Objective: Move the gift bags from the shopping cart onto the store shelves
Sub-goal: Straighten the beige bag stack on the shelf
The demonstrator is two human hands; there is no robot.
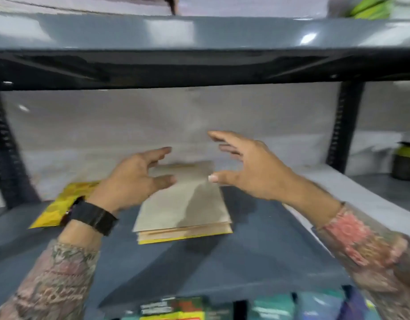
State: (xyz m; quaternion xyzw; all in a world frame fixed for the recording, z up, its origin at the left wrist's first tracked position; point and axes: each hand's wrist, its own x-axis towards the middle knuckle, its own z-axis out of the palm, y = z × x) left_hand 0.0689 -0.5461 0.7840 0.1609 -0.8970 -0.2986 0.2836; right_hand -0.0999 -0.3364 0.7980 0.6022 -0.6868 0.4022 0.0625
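A flat stack of gift bags, beige on top with yellow at the bottom edge, lies on the grey shelf. My left hand hovers just over the stack's left far corner, fingers spread, holding nothing; a black watch is on its wrist. On the other side my right hand hangs above the stack's right far corner, also open and empty. A yellow patterned gift bag lies flat to the left, partly hidden by my left wrist.
A second grey shelf runs overhead with pale packs on it. Black uprights stand at both sides. A dark pot with a green top is at the far right. Colourful packages fill the bottom edge.
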